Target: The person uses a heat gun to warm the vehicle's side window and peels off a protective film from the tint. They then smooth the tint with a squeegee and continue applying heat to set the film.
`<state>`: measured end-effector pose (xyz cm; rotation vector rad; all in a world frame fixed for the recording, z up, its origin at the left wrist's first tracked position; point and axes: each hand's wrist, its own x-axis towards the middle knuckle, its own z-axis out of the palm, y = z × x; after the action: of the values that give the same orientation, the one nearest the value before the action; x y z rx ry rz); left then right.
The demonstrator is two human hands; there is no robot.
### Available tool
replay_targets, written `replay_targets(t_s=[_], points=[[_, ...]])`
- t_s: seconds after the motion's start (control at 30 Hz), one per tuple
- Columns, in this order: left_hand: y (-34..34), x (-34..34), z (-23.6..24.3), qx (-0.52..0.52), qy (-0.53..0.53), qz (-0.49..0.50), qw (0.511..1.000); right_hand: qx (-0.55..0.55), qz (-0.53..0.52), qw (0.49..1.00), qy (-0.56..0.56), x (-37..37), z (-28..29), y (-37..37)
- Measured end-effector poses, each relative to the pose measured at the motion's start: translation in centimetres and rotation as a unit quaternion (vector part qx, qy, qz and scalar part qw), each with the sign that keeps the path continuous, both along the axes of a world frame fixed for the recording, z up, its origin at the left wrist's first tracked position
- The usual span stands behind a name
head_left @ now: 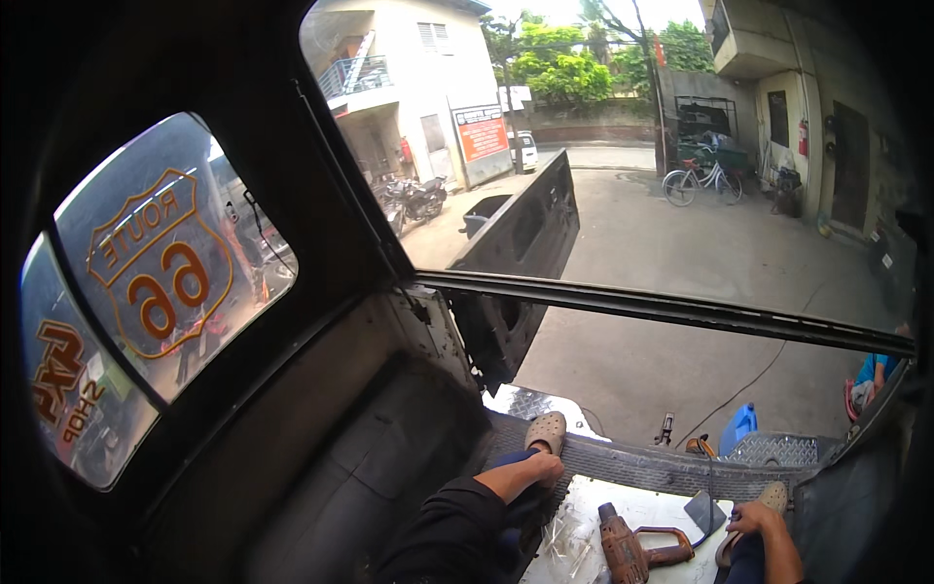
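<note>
My left hand point(548, 469) is closed against my left leg, just behind the beige clog point(547, 431) on that foot. Its fingertips are hidden. At the lower right my right hand point(752, 518) curls at my right leg, close to the other beige clog point(774, 496). Whether anything small is inside either hand cannot be made out. Between my legs a white board point(582, 494) carries a worn orange heat gun point(623, 550) with a looped handle, touched by neither hand. Clear plastic scraps point(564, 547) lie left of it, and a grey flat piece point(702, 511) lies to its right.
I sit inside a vehicle with its rear open; a ridged step point(652, 470) crosses the opening. The tailgate point(545, 219) stands swung out left. A blue container point(739, 428) and a cable point(754, 378) are on the ground. At right, another person's blue sleeve point(864, 368) shows.
</note>
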<state>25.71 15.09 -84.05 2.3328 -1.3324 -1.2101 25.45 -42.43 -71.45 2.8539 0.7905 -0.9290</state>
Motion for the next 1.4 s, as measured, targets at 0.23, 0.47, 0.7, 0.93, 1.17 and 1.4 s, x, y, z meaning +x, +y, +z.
replay_targets(t_s=[0.23, 0.47, 0.7, 0.93, 1.17, 1.4], points=[[0.4, -0.3, 1.7, -0.219, 0.047, -0.012, 0.974, 0.051, -0.041, 0.997, 0.046, -0.7, 1.7, 0.3], [0.7, -3.7, 4.9, 0.046, -0.158, 0.273, 0.948, -0.011, -0.001, 0.999, 0.048, -1.1, 0.9, 1.2], [1.8, -6.0, 7.9, 0.052, -0.24, 0.28, 0.928, -0.023, 0.005, 0.999, 0.041, -1.8, 2.0, 2.7], [0.9, -6.4, 8.9, 0.016, -0.265, 0.291, 0.919, -0.024, -0.027, 0.997, 0.063, -2.7, 4.5, 3.3], [1.2, -6.4, 8.5, 0.014, -0.29, 0.277, 0.916, -0.023, -0.036, 0.997, 0.068, -2.4, 3.9, 3.2], [1.4, -5.5, 8.4, 0.035, -0.224, 0.268, 0.936, -0.037, 0.015, 0.998, 0.045, -2.7, 3.5, 3.6]])
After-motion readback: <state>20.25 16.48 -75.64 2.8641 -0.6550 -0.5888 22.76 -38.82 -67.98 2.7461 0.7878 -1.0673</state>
